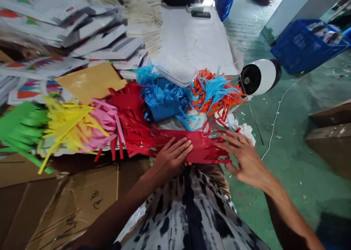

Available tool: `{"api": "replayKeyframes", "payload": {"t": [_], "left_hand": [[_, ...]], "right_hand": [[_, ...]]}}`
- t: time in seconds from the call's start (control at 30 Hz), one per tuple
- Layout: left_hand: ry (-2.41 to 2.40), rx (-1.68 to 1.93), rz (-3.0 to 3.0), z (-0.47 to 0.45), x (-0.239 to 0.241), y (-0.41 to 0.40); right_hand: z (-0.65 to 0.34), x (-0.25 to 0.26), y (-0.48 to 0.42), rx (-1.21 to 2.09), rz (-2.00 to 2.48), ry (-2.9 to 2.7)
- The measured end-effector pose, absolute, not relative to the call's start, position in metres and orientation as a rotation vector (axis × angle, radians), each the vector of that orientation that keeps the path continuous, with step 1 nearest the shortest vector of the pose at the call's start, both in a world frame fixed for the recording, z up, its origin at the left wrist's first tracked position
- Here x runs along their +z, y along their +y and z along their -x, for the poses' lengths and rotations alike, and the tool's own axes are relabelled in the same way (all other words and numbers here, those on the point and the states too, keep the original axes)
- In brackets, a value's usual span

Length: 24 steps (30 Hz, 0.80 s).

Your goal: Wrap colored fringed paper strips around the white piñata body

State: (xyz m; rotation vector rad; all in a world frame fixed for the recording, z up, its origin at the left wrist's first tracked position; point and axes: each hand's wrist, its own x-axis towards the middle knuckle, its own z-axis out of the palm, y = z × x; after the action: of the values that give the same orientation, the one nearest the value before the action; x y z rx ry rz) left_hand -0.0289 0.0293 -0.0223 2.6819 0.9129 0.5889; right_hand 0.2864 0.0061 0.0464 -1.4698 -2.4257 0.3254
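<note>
A strip of red fringed tissue paper (201, 142) lies across the near edge of the table, in front of my body. My left hand (174, 155) rests flat on its middle, fingers stretched out and holding nothing. At the strip's right end, my right hand (241, 155) is open with fingers spread over the cut fringe. More red fringed paper (131, 111) lies to the left. Beyond the strip are blue fringed paper (164, 100) and orange fringed paper (203, 85), with light blue strands over the orange.
Pink (102, 122), yellow (68, 122) and green fringed paper (22, 123) lie at left, before stacked printed packets (104, 41). A clear plastic tray (178, 70) sits behind. At right are a white fan (260, 76), a blue crate (298, 47) and a cardboard box (331, 147).
</note>
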Motion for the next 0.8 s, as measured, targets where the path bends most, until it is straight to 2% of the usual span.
{"api": "replayKeyframes", "payload": {"t": [0.07, 0.13, 0.3, 0.57, 0.67, 0.8], "left_hand": [[0.887, 0.572, -2.707, 0.030, -0.024, 0.028], [0.886, 0.583, -2.719, 0.030, -0.026, 0.028], [0.905, 0.609, -2.721, 0.030, -0.027, 0.028], [0.948, 0.614, -2.631, 0.023, -0.018, 0.030], [0.987, 0.626, -2.599, 0.017, -0.015, 0.031], [1.062, 0.644, -2.573, 0.007, -0.012, 0.033]], "right_hand": [[-0.273, 0.062, 0.008, 0.448, 1.355, -2.385], [-0.248, 0.066, 0.018, 0.426, 1.296, -2.357], [-0.199, 0.036, 0.078, 0.482, 1.236, -2.500], [-0.190, 0.007, 0.173, 0.411, 1.138, -2.500], [-0.199, 0.015, 0.164, 0.430, 1.116, -2.448], [-0.224, 0.035, 0.102, 0.367, 1.216, -2.311]]}}
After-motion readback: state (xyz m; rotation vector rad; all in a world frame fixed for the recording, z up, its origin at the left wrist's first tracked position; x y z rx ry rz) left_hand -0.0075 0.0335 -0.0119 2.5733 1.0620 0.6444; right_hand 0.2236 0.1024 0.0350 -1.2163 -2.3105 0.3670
